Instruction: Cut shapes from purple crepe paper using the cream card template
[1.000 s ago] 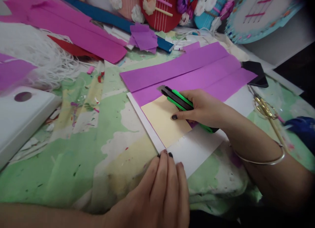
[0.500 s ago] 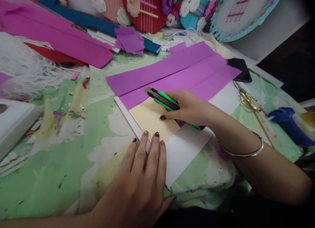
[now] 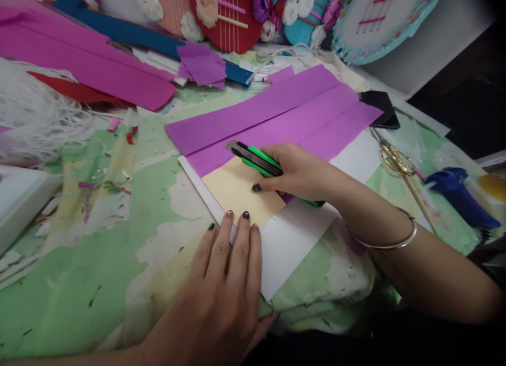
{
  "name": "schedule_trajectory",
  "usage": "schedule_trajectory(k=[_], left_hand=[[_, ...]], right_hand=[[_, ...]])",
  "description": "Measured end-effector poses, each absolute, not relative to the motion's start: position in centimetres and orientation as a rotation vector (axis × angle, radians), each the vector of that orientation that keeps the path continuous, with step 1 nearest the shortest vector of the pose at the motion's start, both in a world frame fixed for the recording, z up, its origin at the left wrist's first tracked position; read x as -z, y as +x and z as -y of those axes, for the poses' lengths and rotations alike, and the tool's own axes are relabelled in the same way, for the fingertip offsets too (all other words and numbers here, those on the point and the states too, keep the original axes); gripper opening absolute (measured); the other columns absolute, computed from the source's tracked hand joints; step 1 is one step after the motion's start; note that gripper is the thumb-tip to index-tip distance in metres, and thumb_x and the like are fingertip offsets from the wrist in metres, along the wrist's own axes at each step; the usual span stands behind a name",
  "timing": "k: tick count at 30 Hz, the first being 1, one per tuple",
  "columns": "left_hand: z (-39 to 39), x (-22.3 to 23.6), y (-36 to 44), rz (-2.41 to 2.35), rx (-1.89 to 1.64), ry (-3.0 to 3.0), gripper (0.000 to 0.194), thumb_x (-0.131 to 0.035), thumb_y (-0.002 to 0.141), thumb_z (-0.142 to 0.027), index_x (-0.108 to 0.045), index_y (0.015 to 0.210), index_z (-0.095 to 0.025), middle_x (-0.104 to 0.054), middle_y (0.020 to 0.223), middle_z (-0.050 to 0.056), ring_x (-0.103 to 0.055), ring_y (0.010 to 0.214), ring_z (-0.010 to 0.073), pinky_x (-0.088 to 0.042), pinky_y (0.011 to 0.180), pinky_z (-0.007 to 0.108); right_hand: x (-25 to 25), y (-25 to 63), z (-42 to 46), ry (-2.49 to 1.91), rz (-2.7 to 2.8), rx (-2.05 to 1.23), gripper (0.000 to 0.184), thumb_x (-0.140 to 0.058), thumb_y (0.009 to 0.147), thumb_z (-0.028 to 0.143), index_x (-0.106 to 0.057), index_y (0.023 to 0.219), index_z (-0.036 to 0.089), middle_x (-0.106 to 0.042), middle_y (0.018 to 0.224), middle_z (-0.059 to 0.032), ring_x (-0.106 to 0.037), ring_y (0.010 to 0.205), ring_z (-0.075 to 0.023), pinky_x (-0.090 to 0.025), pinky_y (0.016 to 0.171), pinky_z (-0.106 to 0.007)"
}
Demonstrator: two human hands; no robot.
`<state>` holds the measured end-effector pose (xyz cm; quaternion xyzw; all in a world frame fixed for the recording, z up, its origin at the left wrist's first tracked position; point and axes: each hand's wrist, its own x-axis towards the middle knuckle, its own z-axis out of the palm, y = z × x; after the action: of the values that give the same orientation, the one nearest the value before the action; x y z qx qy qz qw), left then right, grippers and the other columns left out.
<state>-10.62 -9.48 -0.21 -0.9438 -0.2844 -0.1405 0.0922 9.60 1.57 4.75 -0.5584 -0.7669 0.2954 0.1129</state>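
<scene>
My right hand (image 3: 301, 172) is closed around a green and black utility knife (image 3: 258, 159), its blade tip at the near edge of a long purple crepe paper strip (image 3: 276, 118). The knife lies over a cream paper piece (image 3: 237, 192) resting on a white board (image 3: 300, 239). My left hand (image 3: 225, 271) lies flat with fingers stretched out, fingertips pressing the near-left edge of the white board and the cream piece. A thin bangle circles my right wrist.
Gold scissors (image 3: 395, 163), a blue glue gun (image 3: 458, 194) and a black phone (image 3: 379, 108) lie at the right. Magenta paper (image 3: 87, 65), white fringe (image 3: 35, 118), a blue roll and decorated round craft pieces (image 3: 233, 18) crowd the back. A white box (image 3: 19, 197) sits left.
My left hand has slid forward onto the edge of the white board and cream piece and spread flat. The right hand with the knife has barely moved; the view shifted slightly.
</scene>
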Motion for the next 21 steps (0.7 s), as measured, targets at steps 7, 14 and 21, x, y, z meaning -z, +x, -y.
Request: schedule_trajectory(k=[7, 14, 21], left_hand=[[9.38, 0.29, -10.56, 0.864, 0.397, -2.785, 0.090, -0.059, 0.077, -0.058, -0.042, 0.133, 0.011, -0.046, 0.136, 0.033, -0.042, 0.127, 0.0493, -0.044, 0.098, 0.058], [9.39, 0.20, -10.66, 0.829, 0.399, -2.781, 0.091, -0.058, 0.078, -0.059, -0.043, 0.132, 0.011, -0.047, 0.135, 0.034, -0.044, 0.126, 0.0498, -0.044, 0.097, 0.058], [9.45, 0.23, -10.68, 0.836, 0.375, -2.773, 0.089, -0.054, 0.080, -0.061, -0.043, 0.133, 0.010, -0.047, 0.136, 0.032, -0.044, 0.127, 0.0485, -0.043, 0.099, 0.057]], right_hand=[[-4.57, 9.65, -1.64, -1.609, 2.260, -0.849, 0.020, -0.068, 0.074, 0.027, -0.049, 0.076, 0.019, -0.048, 0.070, 0.0014, -0.043, 0.063, -0.0138, -0.027, 0.054, -0.028], [-4.63, 9.56, -1.59, -1.638, 2.267, -0.813, 0.021, -0.068, 0.074, 0.029, -0.050, 0.077, 0.019, -0.048, 0.070, 0.0012, -0.043, 0.062, -0.0141, -0.026, 0.054, -0.028], [-4.46, 9.47, -1.69, -1.654, 2.289, -0.722, 0.026, -0.071, 0.072, 0.030, -0.048, 0.074, 0.019, -0.048, 0.068, 0.0022, -0.042, 0.061, -0.0131, -0.025, 0.053, -0.028]])
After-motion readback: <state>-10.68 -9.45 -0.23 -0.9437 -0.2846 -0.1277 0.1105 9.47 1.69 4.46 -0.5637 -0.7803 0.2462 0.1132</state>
